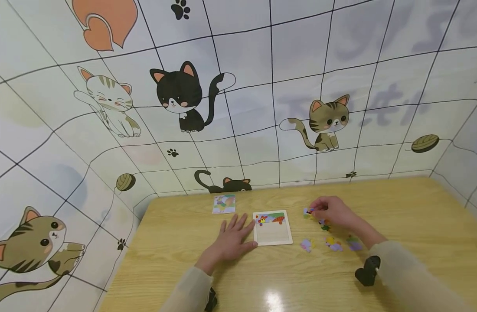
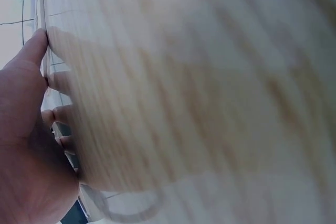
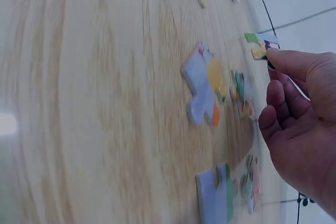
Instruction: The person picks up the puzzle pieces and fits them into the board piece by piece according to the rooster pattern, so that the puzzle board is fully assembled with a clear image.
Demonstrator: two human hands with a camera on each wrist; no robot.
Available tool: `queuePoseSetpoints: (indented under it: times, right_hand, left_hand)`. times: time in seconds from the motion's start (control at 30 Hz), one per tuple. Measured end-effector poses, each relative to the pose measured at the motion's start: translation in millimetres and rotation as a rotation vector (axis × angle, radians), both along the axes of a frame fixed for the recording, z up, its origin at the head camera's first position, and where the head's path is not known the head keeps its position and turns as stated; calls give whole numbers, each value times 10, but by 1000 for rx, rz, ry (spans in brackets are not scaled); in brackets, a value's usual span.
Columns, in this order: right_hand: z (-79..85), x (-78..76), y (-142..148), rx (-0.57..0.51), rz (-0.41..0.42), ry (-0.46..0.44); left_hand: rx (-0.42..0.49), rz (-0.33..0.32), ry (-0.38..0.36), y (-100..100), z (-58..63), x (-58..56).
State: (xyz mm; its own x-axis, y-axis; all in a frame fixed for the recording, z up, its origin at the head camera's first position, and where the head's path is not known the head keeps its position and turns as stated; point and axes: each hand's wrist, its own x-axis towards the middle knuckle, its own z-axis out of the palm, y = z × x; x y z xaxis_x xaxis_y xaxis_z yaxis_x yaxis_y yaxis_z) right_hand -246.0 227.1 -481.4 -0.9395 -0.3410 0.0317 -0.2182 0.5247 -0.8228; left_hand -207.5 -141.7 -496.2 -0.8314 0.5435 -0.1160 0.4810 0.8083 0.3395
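My right hand (image 1: 334,211) pinches a puzzle piece (image 3: 258,39) between thumb and fingers, raised over the table on the right. The piece shows green, yellow and pale blue. On the left, my left hand (image 1: 231,242) rests on the table with its fingers spread, touching the left edge of a white-rimmed puzzle tray (image 1: 272,236). Joined pieces (image 1: 270,218) fill the top strip of the tray; its lower part shows bare wood. Loose puzzle pieces lie below my right hand, among them a lilac and yellow one (image 3: 201,85) and a lilac and green one (image 3: 214,195).
A square picture card (image 1: 224,204) lies at the back left of the wooden table (image 1: 176,251). Another loose piece (image 1: 306,245) sits just right of the tray. Behind the table hangs a cloth (image 1: 254,112) printed with cats and a grid.
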Motion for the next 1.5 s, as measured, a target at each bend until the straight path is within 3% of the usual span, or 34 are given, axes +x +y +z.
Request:
queuePoseSetpoints:
  times: [0.17,0.47,0.63,0.83,1.17,1.37,1.5]
  right_hand:
    - [-10,-3,-187,-14,-21,-12]
    - [29,79,-592,-120,18,-81]
    - [27,118,-846,-110,33,-80]
    - [-50,63,-1120,-108,84,-79]
    - [-102,57,-1418,-10,27,-36]
    - [-165,66,-1484,93,16,91]
    - [-193,71,-1511,98,9,114]
  left_hand:
    - [26,12,-7,-26,-19,16]
    - [27,19,-12,-19,-27,9]
    - [17,21,-12,-31,-21,7]
    - [17,26,-10,-37,7,6]
    - [14,17,-13,-14,-3,1]
    - [7,16,-20,-14,-2,3]
    - [7,22,-21,-21,11,5]
